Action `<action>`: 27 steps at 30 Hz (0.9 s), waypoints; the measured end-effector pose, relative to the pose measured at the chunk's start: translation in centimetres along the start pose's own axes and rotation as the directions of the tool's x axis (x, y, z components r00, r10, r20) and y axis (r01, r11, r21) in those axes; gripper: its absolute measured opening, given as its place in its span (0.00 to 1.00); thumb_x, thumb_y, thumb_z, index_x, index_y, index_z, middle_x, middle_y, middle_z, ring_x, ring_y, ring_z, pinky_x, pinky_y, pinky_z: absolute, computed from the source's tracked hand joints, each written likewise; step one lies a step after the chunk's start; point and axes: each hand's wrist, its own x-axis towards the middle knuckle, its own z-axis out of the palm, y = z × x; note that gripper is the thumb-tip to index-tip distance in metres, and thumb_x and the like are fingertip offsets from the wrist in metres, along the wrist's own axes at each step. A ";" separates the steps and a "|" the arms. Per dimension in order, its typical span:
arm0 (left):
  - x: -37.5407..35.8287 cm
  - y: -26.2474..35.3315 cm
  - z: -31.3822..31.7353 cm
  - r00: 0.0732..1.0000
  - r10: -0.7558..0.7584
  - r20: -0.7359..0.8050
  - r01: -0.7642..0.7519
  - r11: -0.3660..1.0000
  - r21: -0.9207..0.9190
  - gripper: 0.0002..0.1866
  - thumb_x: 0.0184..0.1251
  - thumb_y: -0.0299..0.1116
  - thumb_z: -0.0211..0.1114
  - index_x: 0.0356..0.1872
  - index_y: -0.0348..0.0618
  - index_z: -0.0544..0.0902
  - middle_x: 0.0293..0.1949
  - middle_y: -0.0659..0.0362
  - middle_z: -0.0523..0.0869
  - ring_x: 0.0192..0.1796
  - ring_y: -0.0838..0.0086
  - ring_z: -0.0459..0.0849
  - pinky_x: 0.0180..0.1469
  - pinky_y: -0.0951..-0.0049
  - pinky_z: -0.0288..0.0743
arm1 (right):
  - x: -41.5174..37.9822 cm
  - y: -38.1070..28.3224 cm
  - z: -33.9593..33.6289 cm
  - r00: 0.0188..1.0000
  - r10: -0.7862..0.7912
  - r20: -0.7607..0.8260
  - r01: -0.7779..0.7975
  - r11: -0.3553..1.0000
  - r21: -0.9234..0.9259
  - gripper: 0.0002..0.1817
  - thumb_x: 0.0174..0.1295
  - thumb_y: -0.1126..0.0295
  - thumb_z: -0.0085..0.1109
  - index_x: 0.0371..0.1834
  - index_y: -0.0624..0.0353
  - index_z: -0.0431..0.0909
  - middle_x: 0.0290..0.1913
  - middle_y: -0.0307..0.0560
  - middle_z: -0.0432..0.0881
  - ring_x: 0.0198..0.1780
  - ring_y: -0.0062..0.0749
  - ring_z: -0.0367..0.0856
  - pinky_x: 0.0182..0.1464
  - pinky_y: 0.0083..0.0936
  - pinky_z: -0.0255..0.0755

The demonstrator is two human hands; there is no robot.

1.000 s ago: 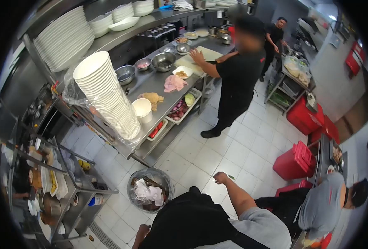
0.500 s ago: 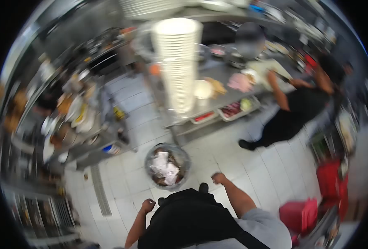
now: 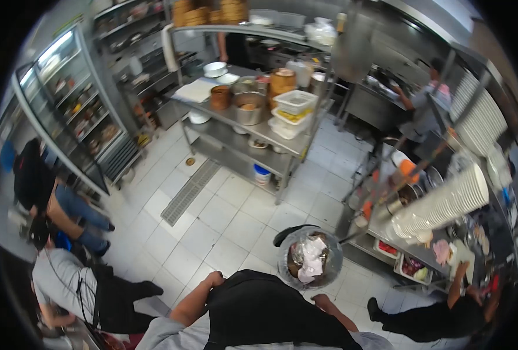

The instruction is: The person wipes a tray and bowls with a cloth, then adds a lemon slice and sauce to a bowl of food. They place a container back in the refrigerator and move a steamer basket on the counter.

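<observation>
My left hand [image 3: 214, 279] hangs at the left edge of my black apron [image 3: 264, 309], its fingers curled in with nothing visible in them. On the other side, my right hand [image 3: 322, 302] is held low beside the apron, fingers folded, and nothing shows in it. Just beyond that hand stands a round bin [image 3: 337, 258] lined with a clear bag. Crumpled pale paper [image 3: 312, 263] lies on top of darker waste inside it. Neither hand appears to touch the bin.
Ahead is a steel shelf table [image 3: 244, 140] with pots and tubs. At right, a counter carries a tall stack of white containers [image 3: 440, 201]; a co-worker [image 3: 445, 315] works there. Two people [image 3: 66, 286] stand left near a glass-door fridge [image 3: 66, 105]. A floor drain [image 3: 190, 192] crosses the tiles.
My view has swung to the left. The bin, counter and container stack now appear further right, and the fridge and people at left have come into view. Both hands stay low and curled.
</observation>
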 end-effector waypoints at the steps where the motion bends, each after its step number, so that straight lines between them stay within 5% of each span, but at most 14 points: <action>1: 0.0 -2.1 -0.1 1.000 0.025 0.000 -0.025 0.999 0.043 0.21 0.60 0.47 0.62 0.40 0.37 0.87 0.45 0.43 0.87 0.51 0.50 0.84 0.54 0.57 0.78 | 3.2 0.9 0.4 0.986 0.153 -0.066 -0.123 0.935 0.333 0.18 0.53 0.66 0.64 0.49 0.49 0.84 0.41 0.45 0.87 0.38 0.40 0.86 0.41 0.35 0.80; 2: 0.0 -3.9 -0.7 0.998 0.056 0.003 -0.056 0.994 0.096 0.22 0.59 0.47 0.62 0.39 0.36 0.87 0.44 0.42 0.87 0.51 0.50 0.84 0.54 0.57 0.78 | 5.3 0.9 0.5 0.942 0.327 -0.076 -0.206 0.742 0.638 0.19 0.52 0.65 0.65 0.49 0.50 0.85 0.41 0.45 0.87 0.37 0.39 0.86 0.40 0.33 0.80; 3: -0.2 -5.5 -1.3 0.999 0.037 0.013 -0.038 0.995 0.092 0.22 0.59 0.47 0.61 0.40 0.35 0.86 0.40 0.39 0.87 0.43 0.52 0.87 0.50 0.58 0.80 | 7.5 0.5 -1.0 0.948 0.309 -0.073 -0.191 0.738 0.647 0.19 0.52 0.63 0.65 0.49 0.51 0.84 0.40 0.45 0.87 0.37 0.39 0.86 0.40 0.32 0.80; 7: -0.1 -10.0 -3.2 0.976 -0.197 0.092 0.217 0.867 -0.449 0.20 0.62 0.42 0.62 0.37 0.30 0.84 0.29 0.46 0.86 0.27 0.59 0.88 0.30 0.59 0.85 | 10.9 -10.2 -16.5 0.864 0.500 -0.063 -0.136 0.353 0.926 0.12 0.65 0.65 0.60 0.44 0.61 0.82 0.30 0.44 0.82 0.27 0.30 0.82 0.29 0.26 0.77; 9: 0.9 -10.5 -4.9 0.968 -0.242 0.064 0.241 0.827 -0.508 0.17 0.63 0.39 0.62 0.36 0.29 0.84 0.26 0.49 0.84 0.27 0.61 0.87 0.26 0.59 0.85 | 15.4 -9.7 -16.9 0.902 0.349 -0.253 0.015 0.563 0.826 0.12 0.64 0.65 0.61 0.45 0.61 0.82 0.31 0.42 0.83 0.29 0.27 0.82 0.31 0.26 0.76; 14: 6.1 -5.8 -10.2 0.988 -0.101 0.119 0.156 0.716 -0.681 0.19 0.64 0.40 0.65 0.46 0.32 0.81 0.36 0.50 0.86 0.35 0.63 0.87 0.31 0.60 0.85 | 17.2 -11.9 -20.9 0.896 0.315 -0.314 0.058 0.616 0.786 0.11 0.62 0.64 0.63 0.41 0.60 0.82 0.29 0.41 0.83 0.29 0.25 0.81 0.34 0.26 0.75; 16: 8.4 -2.0 -13.9 0.999 -0.001 0.048 0.034 0.720 -0.694 0.19 0.64 0.41 0.66 0.46 0.35 0.82 0.35 0.53 0.85 0.33 0.67 0.85 0.31 0.65 0.84 | 17.6 -10.9 -21.2 0.929 0.318 -0.187 -0.155 0.796 0.585 0.09 0.60 0.64 0.65 0.39 0.56 0.83 0.28 0.44 0.82 0.29 0.28 0.81 0.35 0.31 0.77; 17: 8.6 0.6 -16.8 0.999 0.050 0.006 -0.031 0.699 -0.715 0.17 0.64 0.40 0.65 0.46 0.36 0.82 0.36 0.55 0.85 0.34 0.69 0.84 0.34 0.68 0.84 | 19.0 -8.2 -18.8 0.959 0.089 -0.269 -0.049 0.987 0.151 0.09 0.59 0.63 0.65 0.38 0.55 0.84 0.27 0.46 0.82 0.30 0.32 0.83 0.36 0.34 0.77; 18: 9.1 2.9 -19.6 0.995 0.084 -0.058 -0.099 0.654 -0.750 0.13 0.66 0.36 0.62 0.46 0.38 0.83 0.37 0.56 0.85 0.35 0.70 0.84 0.35 0.69 0.83 | 20.7 -5.6 -16.9 0.959 -0.153 -0.240 0.072 0.945 -0.319 0.09 0.58 0.62 0.65 0.37 0.53 0.84 0.26 0.48 0.82 0.30 0.36 0.84 0.37 0.36 0.78; 22: 12.6 8.8 -31.9 0.931 0.200 -0.306 -0.366 0.532 -0.764 0.07 0.69 0.31 0.58 0.41 0.41 0.82 0.34 0.60 0.84 0.33 0.75 0.83 0.31 0.74 0.80 | 20.9 -6.0 -22.0 0.974 -0.195 -0.119 0.143 0.927 -0.347 0.11 0.57 0.61 0.63 0.37 0.54 0.85 0.28 0.51 0.84 0.35 0.44 0.86 0.40 0.38 0.79; 23: 13.8 9.6 -35.1 0.906 0.229 -0.356 -0.423 0.508 -0.750 0.07 0.69 0.29 0.57 0.41 0.41 0.82 0.33 0.60 0.84 0.32 0.76 0.82 0.31 0.75 0.79 | 21.3 -6.5 -23.3 0.971 0.233 -0.043 -0.212 0.936 0.282 0.12 0.55 0.60 0.63 0.38 0.54 0.85 0.29 0.52 0.84 0.36 0.48 0.86 0.40 0.40 0.80; 24: 14.5 10.9 -38.3 0.885 0.218 -0.410 -0.462 0.503 -0.730 0.07 0.70 0.29 0.57 0.41 0.40 0.82 0.32 0.61 0.84 0.31 0.77 0.82 0.30 0.76 0.79 | 22.1 -6.6 -25.1 0.823 0.503 0.263 -0.513 0.461 0.724 0.14 0.53 0.60 0.63 0.40 0.54 0.85 0.30 0.53 0.85 0.37 0.52 0.86 0.40 0.41 0.80; 25: 14.9 12.3 -41.5 0.849 0.190 -0.493 -0.514 0.512 -0.688 0.07 0.70 0.29 0.57 0.40 0.41 0.82 0.32 0.61 0.84 0.31 0.78 0.81 0.29 0.76 0.78 | 23.8 -5.4 -26.8 0.827 0.502 0.252 -0.506 0.471 0.723 0.14 0.53 0.60 0.63 0.40 0.54 0.85 0.30 0.53 0.85 0.37 0.52 0.86 0.40 0.41 0.80; 27: 15.4 14.9 -47.5 0.780 0.144 -0.609 -0.580 0.530 -0.618 0.07 0.70 0.31 0.59 0.40 0.39 0.82 0.30 0.62 0.82 0.30 0.80 0.80 0.29 0.77 0.77 | 27.7 -2.2 -28.0 0.982 0.139 -0.130 -0.114 0.977 0.182 0.16 0.56 0.62 0.61 0.42 0.60 0.83 0.31 0.55 0.85 0.35 0.54 0.86 0.38 0.43 0.80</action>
